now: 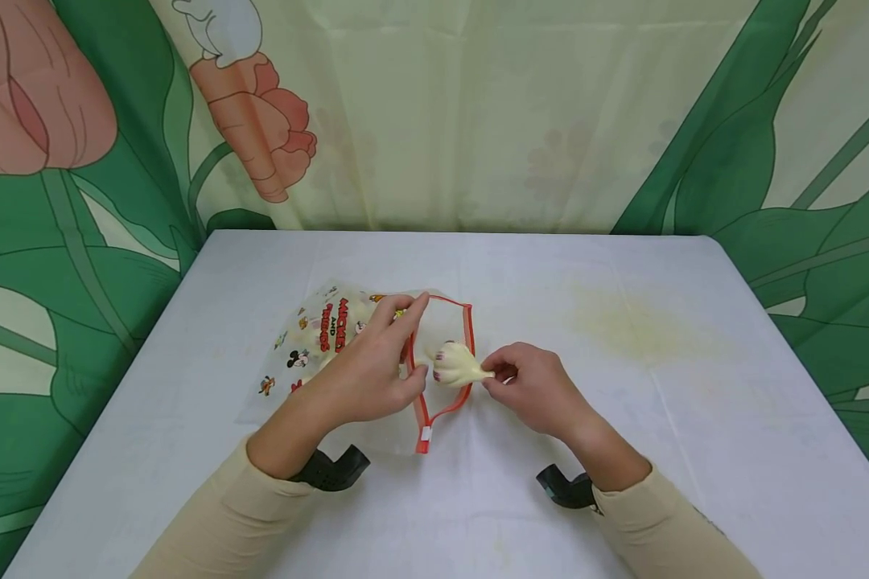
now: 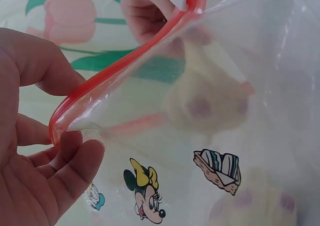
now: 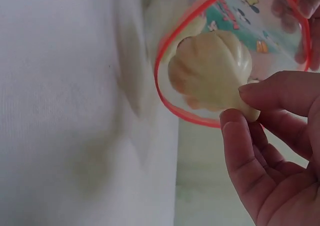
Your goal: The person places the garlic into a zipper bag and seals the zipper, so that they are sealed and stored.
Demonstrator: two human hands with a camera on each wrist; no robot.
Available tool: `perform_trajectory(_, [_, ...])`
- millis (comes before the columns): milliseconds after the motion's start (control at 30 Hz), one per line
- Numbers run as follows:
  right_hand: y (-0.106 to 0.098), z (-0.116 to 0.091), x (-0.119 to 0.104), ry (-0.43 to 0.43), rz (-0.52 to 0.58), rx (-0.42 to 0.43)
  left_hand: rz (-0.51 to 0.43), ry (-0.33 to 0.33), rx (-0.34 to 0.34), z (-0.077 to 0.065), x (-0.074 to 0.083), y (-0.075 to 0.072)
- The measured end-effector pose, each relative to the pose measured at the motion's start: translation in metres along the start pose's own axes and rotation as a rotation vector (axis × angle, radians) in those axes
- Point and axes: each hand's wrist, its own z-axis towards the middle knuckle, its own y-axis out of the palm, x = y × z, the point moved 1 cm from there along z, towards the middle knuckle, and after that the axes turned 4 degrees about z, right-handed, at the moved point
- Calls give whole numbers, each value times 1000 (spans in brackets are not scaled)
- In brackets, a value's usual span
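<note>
A clear zip bag point(image 1: 282, 386) with red edging and cartoon prints lies on the table, its mouth spread toward the right. My left hand point(image 1: 369, 366) grips the bag by its red edge, thumb and fingers on the rim in the left wrist view. At the bag's mouth is a cream-coloured garlic bulb point(image 1: 455, 366) with purple marks. My right hand point(image 1: 539, 394) pinches it by the narrow stem end, and its rounded end points into the opening point(image 3: 210, 70). Through the film, another pale bulb point(image 2: 252, 206) shows blurred inside the bag.
The table point(image 1: 608, 305) has a white cover with a faint yellowish stain on the right. Behind it hangs a curtain point(image 1: 463, 112) printed with leaves, a tulip and a carrot. A black wrist mount point(image 1: 333, 469) sits at each sleeve.
</note>
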Motion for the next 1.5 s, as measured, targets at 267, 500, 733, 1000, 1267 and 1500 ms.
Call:
perform_trajectory(267, [22,10,0,-8,-1,49,-2,18,7,1,0,1])
perform_trajectory(500, [33,18,-5,11,10,61,10,20,10,0,0,1])
perform_trajectory(733, [43,24,-11,70,83,53,17,8,3,-1,0,-1])
perform_trajectory(1000, [50,33,-15,57,63,124,3,31,14,-1,-2,0])
perform_trajectory(1267, [55,38,-15,16,-6,174,-4,36,20,-2,-2,1])
perform_trajectory(1500, [59,39,-17,-3,-46,69,-12,24,15,-3,-2,1])
